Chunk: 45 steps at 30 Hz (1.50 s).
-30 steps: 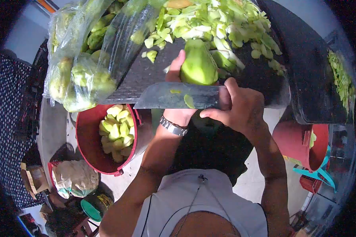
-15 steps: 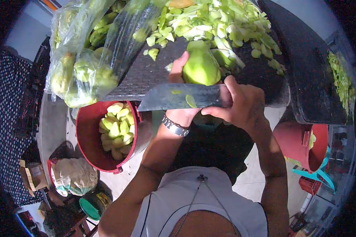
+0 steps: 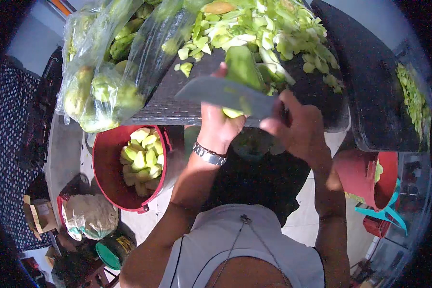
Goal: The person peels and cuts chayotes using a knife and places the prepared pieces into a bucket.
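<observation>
My left hand (image 3: 218, 124), with a metal watch band on its wrist, is closed around a pale green, long pear-shaped fruit (image 3: 241, 65) that looks partly peeled. Its exact kind is unclear. In my right hand (image 3: 300, 126) is the handle of a large broad-bladed knife (image 3: 211, 91). The blade is blurred and lies across the fruit, pointing left and hiding its middle. Below the blade, the fruit's near end shows by my left palm. Just beyond sits a heap of green and whitish peelings (image 3: 259, 29) on the dark woven surface (image 3: 165, 103).
A clear plastic bag (image 3: 98, 81) of green fruits lies at the left. Below it stands a red bucket (image 3: 103, 185) holding pale peeled pieces. Another red bucket (image 3: 355, 173) is at the right, beneath a dark surface (image 3: 369, 86) with more peelings. A tied sack (image 3: 89, 216) rests at lower left.
The knife has tilted, its tip rising and its handle end dropping slightly. The fruit has turned in my left hand, and its near end now shows below the blade.
</observation>
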Available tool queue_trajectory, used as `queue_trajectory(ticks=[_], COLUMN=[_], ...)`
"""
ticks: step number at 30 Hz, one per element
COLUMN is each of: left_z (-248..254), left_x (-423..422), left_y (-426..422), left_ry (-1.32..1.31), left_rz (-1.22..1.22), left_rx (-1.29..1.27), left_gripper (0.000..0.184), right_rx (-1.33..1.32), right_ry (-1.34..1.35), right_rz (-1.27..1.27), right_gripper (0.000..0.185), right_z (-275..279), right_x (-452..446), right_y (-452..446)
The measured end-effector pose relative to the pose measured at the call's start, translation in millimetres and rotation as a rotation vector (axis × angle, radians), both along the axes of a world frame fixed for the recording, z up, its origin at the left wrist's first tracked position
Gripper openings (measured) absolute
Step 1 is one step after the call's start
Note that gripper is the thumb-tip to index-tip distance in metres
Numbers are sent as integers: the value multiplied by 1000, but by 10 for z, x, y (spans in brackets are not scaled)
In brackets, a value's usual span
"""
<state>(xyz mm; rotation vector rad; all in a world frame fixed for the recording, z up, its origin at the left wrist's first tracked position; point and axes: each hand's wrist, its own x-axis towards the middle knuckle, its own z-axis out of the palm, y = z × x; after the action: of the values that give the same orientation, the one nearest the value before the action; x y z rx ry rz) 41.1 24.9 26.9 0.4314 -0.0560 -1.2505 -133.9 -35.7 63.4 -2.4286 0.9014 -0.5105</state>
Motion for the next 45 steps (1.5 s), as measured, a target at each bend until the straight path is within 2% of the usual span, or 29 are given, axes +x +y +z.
queue_trajectory(ticks=[2, 5, 8, 9, 11, 14, 17, 20, 23, 25, 26, 27, 28, 30, 34, 36, 37, 38, 41, 43, 45], left_z=[-27, -41, -111, -13, 10, 12, -121, -158, -160, -195, -154, -96, -48, -24, -122, -122, -119, -128, -93, -88, -96], left_x=[20, 30, 33, 26, 74, 50, 45, 0, -15, -2, 41, 37, 47, 31, 22, 1, -11, -14, 50, 80, 123], left_y=[31, 46, 66, 127, 151, 174, 62, 79, 103, 97, 181, 184, 155, 134, 111, 134, 158, 193, 150, 83, 5], left_ry=[-70, -24, 18, -119, -178, -137, -39, -23, -1, 41, -81, -147, -216, -98, 64, -100, -184, -137, -51, -33, -21], left_rz=[-105, -174, -52, -42, -81, -54, -58, -53, -24, 34, -87, -73, -56, -47, -39, -106, -145, -163, -148, -69, -53], left_rx=[-49, -113, -34, 11, 16, 2, -22, -98, -141, -142, -108, -87, -72, -57, -38, -106, -137, -152, -178, -102, -68], left_gripper=[48, 48, 52, 54, 57, 53, 50, 46, 49, 52, 58, 59, 61, 62, 63, 63, 63, 63, 64, 63, 62], right_rx=[-29, -86, -43, -32, -15, 92, 58, 31, -59, -32, -14, -109, -76, 9, -60, -148, -135, -119, 82, 51, -124], right_ry=[30, -28, 40, 42, 36, -130, -5, 76, -36, -8, 6, -35, -5, 65, 90, -8, 2, 15, 126, 88, -60], right_rz=[46, 105, 34, -47, -210, -145, 35, 92, 157, 43, -14, -78, -103, -161, -97, -54, -109, -166, -222, -125, -42], right_gripper=[52, 54, 61, 61, 59, 49, 47, 60, 60, 60, 60, 61, 58, 53, 56, 59, 59, 58, 54, 50, 48], right_z=[30, -6, -96, -167, -282, -204, 50, 85, -23, -62, -102, -138, -156, -169, -148, -228, -365, -562, -380, -388, -529], right_x=[65, 94, 26, -28, -101, -61, -6, 47, 29, -3, -45, -51, -63, -109, -81, -41, -63, -137, -194, -233, -275], right_y=[95, 54, -215, -352, -594, -388, -54, 4, -72, -316, -431, -496, -541, -513, -376, -417, -640, -1022, -1241, -1259, -1292])
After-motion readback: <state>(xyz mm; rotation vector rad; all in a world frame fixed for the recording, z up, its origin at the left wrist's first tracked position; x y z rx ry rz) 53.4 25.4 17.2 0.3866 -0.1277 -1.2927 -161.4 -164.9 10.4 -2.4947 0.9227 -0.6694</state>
